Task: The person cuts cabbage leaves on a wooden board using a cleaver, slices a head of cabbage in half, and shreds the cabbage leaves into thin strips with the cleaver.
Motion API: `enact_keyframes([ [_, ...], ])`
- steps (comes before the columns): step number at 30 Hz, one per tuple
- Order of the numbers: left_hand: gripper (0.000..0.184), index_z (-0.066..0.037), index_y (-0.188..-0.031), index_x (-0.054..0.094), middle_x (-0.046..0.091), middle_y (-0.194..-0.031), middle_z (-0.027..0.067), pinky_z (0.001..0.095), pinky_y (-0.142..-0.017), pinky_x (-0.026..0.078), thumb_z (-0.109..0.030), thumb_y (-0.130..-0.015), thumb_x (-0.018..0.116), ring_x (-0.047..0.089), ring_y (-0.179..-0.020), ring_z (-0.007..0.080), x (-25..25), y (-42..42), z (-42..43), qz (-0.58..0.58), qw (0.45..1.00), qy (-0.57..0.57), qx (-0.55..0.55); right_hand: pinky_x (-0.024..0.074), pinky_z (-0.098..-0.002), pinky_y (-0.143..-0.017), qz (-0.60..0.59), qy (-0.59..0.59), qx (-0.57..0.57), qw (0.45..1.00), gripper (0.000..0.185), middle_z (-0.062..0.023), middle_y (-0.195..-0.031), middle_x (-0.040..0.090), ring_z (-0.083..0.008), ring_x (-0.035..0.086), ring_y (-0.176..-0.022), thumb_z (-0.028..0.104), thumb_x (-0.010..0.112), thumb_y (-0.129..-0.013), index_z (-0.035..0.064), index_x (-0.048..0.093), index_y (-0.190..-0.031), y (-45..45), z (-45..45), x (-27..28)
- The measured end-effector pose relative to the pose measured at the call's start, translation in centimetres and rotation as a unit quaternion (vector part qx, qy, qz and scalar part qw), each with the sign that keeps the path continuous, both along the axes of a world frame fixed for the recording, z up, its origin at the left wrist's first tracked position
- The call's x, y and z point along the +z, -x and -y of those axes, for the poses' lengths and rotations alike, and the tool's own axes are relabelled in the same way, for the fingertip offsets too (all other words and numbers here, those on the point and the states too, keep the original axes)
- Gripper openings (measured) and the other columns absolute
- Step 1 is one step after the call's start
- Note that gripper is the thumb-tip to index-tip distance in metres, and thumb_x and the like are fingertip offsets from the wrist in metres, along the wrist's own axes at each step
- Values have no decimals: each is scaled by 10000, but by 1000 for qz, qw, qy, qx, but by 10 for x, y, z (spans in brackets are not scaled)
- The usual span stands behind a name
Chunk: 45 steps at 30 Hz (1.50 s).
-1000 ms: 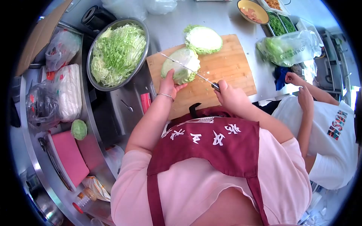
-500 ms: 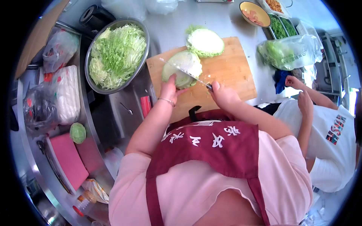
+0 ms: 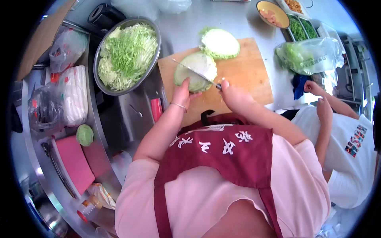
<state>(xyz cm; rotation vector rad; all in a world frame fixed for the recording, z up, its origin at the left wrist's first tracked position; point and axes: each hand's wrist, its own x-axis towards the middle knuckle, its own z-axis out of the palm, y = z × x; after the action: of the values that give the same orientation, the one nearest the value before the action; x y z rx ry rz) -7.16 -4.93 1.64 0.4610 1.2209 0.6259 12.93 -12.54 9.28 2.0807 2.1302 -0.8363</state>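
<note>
"Head view, and the bowl (image 3: 127, 59)?"
"Heaped with shredded greens."
"Next?"
"The left hand (image 3: 185, 93), thumb and fingers apart, touches the near cabbage half (image 3: 203, 61) on the board (image 3: 250, 75)."
"And the knife (image 3: 195, 72)?"
"Its blade lies across that half. The far cabbage half (image 3: 221, 43) sits beyond."
"Right hand (image 3: 233, 94)?"
"Clamped on the knife's handle."
"Farther right?"
"Bagged greens (image 3: 311, 56), on the counter (image 3: 246, 22)."
</note>
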Motion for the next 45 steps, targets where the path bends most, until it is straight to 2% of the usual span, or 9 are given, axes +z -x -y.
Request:
enact_keyframes([
  [4,459,-24,-1312,421,563,-1221,150,457,-800,560,-328,-970,463,603,-1044,300,-3,-6,-12,24,999,-32,16,528,-458,-582,13,-66,14,998,337,-204,-837,650,-374,656,-698,320,475,-954,4,426,-1060,-13,4,-42],
  [12,445,-38,-1322,414,566,-1219,140,438,-791,566,-310,-973,469,606,-1042,274,-3,8,-4,39,999,-24,-4,482,-529,-605,-42,-23,-101,994,319,-225,-749,631,-422,621,-698,341,483,-955,32,410,-987,-42,32,-7],
  [18,477,-47,-1330,413,573,-1215,120,425,-816,555,-351,-967,467,599,-1055,257,-12,16,-3,28,999,-30,-25,460,-503,-640,-110,-122,-195,967,286,-241,-813,615,-443,599,-768,238,564,-921,31,452,-1083,-66,75,-12],
  [21,509,-34,-1332,386,580,-1172,171,417,-706,583,-331,-940,519,639,-950,298,-21,22,-4,70,997,-34,-10,460,-506,-612,-176,-220,-223,933,290,-235,-792,624,-442,605,-733,221,587,-904,34,451,-1078,-70,81,-12],
  [36,593,-80,-1406,335,471,-1359,158,517,-949,478,-376,-933,537,498,-1214,335,-24,32,-7,180,983,42,-17,461,-497,-614,-177,-156,-204,950,283,-236,-764,612,-448,599,-729,252,590,-905,25,459,-1010,-65,83,-11],
  [39,580,-51,-1395,337,474,-1346,152,488,-960,469,-263,-918,590,497,-1212,311,-12,39,-1,126,992,2,3,460,-496,-622,-181,-154,-214,948,281,-242,-781,612,-450,598,-748,254,583,-909,27,454,-1015,-66,85,-8],
  [41,627,-19,-1353,359,504,-1305,153,406,-948,470,-208,-849,681,550,-1139,293,-12,47,-2,-6,971,-238,-13,460,-495,-628,-188,-151,-223,944,279,-245,-791,612,-451,598,-759,252,579,-912,29,452,-1019,-68,85,-7],
  [42,627,-19,-1353,359,504,-1305,153,406,-948,470,-208,-849,681,550,-1139,293,-12,50,-2,-7,971,-238,-14,460,-495,-632,-197,-153,-220,943,281,-247,-799,613,-450,599,-765,251,578,-913,26,451,-1024,-69,86,-7],
  [45,758,-41,-1334,365,513,-1263,175,365,-916,469,-219,-723,777,559,-1125,304,21,51,-1,-312,815,-480,-92,462,-495,-640,-210,-152,-212,942,284,-249,-810,615,-447,602,-775,245,576,-914,19,450,-1033,-69,86,-5],
])
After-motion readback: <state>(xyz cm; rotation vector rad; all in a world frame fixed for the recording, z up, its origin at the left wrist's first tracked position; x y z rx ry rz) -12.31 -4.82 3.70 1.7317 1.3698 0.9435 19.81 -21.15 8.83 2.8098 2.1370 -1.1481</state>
